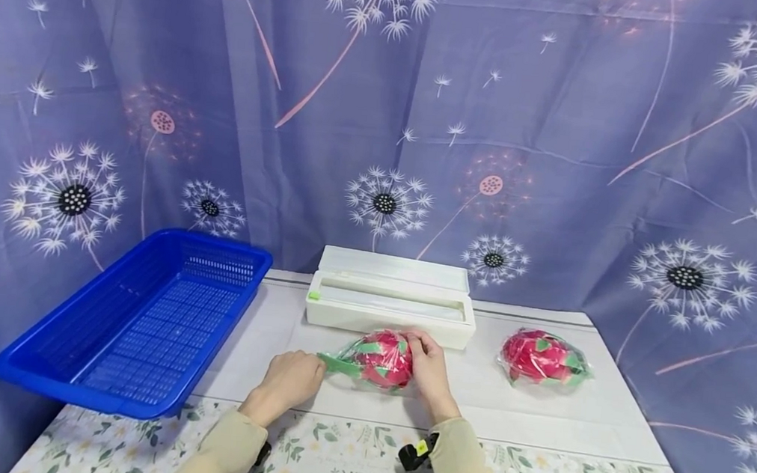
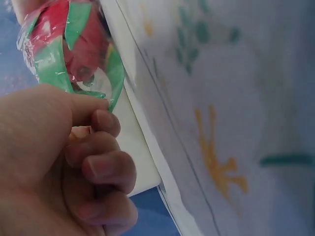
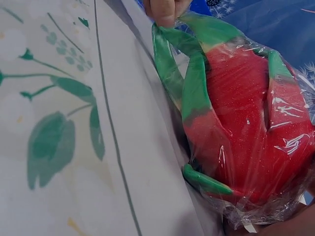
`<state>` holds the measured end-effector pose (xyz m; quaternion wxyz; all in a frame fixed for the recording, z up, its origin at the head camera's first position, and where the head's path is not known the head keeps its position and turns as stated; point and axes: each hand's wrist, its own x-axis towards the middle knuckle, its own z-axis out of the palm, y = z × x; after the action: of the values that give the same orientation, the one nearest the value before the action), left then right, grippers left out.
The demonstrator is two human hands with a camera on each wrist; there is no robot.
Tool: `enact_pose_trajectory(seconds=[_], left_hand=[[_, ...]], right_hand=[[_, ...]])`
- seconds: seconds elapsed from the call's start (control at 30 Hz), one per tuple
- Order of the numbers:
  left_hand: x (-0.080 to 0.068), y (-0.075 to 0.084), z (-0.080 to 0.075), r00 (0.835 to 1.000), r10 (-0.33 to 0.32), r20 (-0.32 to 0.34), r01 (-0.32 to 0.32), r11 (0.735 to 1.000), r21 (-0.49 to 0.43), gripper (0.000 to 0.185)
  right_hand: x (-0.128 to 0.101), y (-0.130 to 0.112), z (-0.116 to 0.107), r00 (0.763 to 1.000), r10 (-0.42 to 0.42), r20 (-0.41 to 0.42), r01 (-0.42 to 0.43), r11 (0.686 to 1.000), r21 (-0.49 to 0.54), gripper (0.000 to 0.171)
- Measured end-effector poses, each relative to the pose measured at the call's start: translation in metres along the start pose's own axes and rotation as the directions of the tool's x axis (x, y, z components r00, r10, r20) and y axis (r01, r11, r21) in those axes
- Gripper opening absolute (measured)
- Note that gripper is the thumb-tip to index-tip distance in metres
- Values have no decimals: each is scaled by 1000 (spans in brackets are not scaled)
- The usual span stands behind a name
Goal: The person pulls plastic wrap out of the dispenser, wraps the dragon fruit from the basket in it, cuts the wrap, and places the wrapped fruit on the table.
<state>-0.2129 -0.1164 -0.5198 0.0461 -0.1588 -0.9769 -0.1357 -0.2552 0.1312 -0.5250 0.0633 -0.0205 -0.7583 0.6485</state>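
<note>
A red dragon fruit (image 1: 383, 358) with green leaf tips lies on its side on the white part of the table cover, wrapped in clear plastic film. My left hand (image 1: 290, 380) pinches its pointed green tips between thumb and forefinger; in the left wrist view the other fingers are curled. At the opposite, rounded end, my right hand (image 1: 431, 369) holds the wrapped fruit. The right wrist view shows the film (image 3: 290, 145) wrinkled and shiny over the red skin. Most of the right hand is hidden there.
Just behind the fruit stands a white film dispenser box (image 1: 391, 325), lid up. Another wrapped dragon fruit (image 1: 539, 357) lies to the right. A blue plastic basket (image 1: 94, 401) sits at left. Patterned curtains (image 1: 315, 186) enclose the table's back and sides.
</note>
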Motion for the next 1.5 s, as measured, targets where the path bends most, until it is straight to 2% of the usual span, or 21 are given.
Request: enact_pose_trajectory(seconds=[0.07, 0.13, 0.23, 0.33, 0.43, 0.5, 0.57, 0.67, 0.73, 0.87, 1.0, 1.07, 1.13, 1.2, 1.23, 1.3, 1.37, 1.4, 1.43, 1.5], left_hand=[[-2, -1, 1, 1000, 12, -6, -12, 1000, -17, 40], [-4, -3, 0, 999, 53, 3, -53, 998, -33, 36], [-7, -12, -5, 992, 120, 48, -113, 985, -132, 24], [-5, -28, -10, 983, 152, 102, -118, 952, -283, 15], [2, -43, -16, 977, 149, 150, -73, 903, -424, 18], [8, -49, -18, 971, 154, 185, -50, 880, -473, 28], [14, -52, -18, 962, 189, 199, -68, 866, -495, 32], [22, -51, -14, 950, 262, 172, -158, 874, -459, 19], [26, -49, -13, 944, 304, 130, -228, 883, -409, 6], [30, -46, -15, 926, 368, 83, -331, 898, -290, 26], [34, -43, -18, 890, 453, 53, -432, 874, -220, 31], [36, -42, -19, 881, 472, 40, -455, 867, -204, 29], [36, -41, -18, 888, 456, 49, -438, 875, -206, 28], [34, -39, -15, 914, 395, 93, -362, 897, -252, 19], [32, -37, -14, 926, 359, 121, -314, 906, -285, 21], [29, -33, -11, 943, 284, 171, -215, 916, -339, 45], [27, -26, -8, 955, 225, 193, -139, 915, -379, 72], [26, -23, -7, 958, 211, 192, -124, 914, -385, 81], [26, -19, -5, 962, 203, 184, -118, 914, -389, 88], [26, -12, -3, 967, 194, 163, -117, 913, -391, 95]], right_hand=[[-1, -2, 0, 1000, 3, 2, -3, 1000, 3, 27], [-1, -3, 0, 1000, 1, 6, -1, 1000, 5, 27], [-1, -6, -2, 1000, 1, 5, -1, 1000, 8, 27], [0, -6, -2, 1000, 6, -4, -6, 1000, 8, 27], [1, -7, -1, 999, 12, -34, -12, 1000, -22, 25], [2, -7, 2, 998, 21, -54, -23, 999, -35, 24], [2, -6, 4, 998, 31, -57, -33, 999, -43, 26], [1, -6, 9, 999, 40, -34, -41, 999, -26, 29], [-1, -6, 12, 999, 46, 1, -46, 999, -6, 32], [-4, -6, 17, 998, 46, 37, -47, 999, 11, 36], [-4, -6, 17, 999, 45, 23, -45, 999, 3, 36], [-3, -5, 15, 999, 42, 21, -42, 999, -4, 36], [-2, -4, 12, 998, 52, 37, -52, 999, -3, 36], [0, -3, 6, 993, 92, 73, -95, 994, 47, 37], [2, -3, 2, 989, 120, 88, -128, 988, 85, 38], [5, -4, -8, 977, 181, 111, -199, 964, 179, 40], [6, -6, -18, 961, 248, 118, -272, 920, 283, 43], [6, -7, -22, 955, 275, 115, -297, 898, 324, 45], [6, -8, -26, 951, 287, 117, -310, 889, 336, 47], [2, -9, -30, 939, 314, 138, -343, 857, 385, 52]])
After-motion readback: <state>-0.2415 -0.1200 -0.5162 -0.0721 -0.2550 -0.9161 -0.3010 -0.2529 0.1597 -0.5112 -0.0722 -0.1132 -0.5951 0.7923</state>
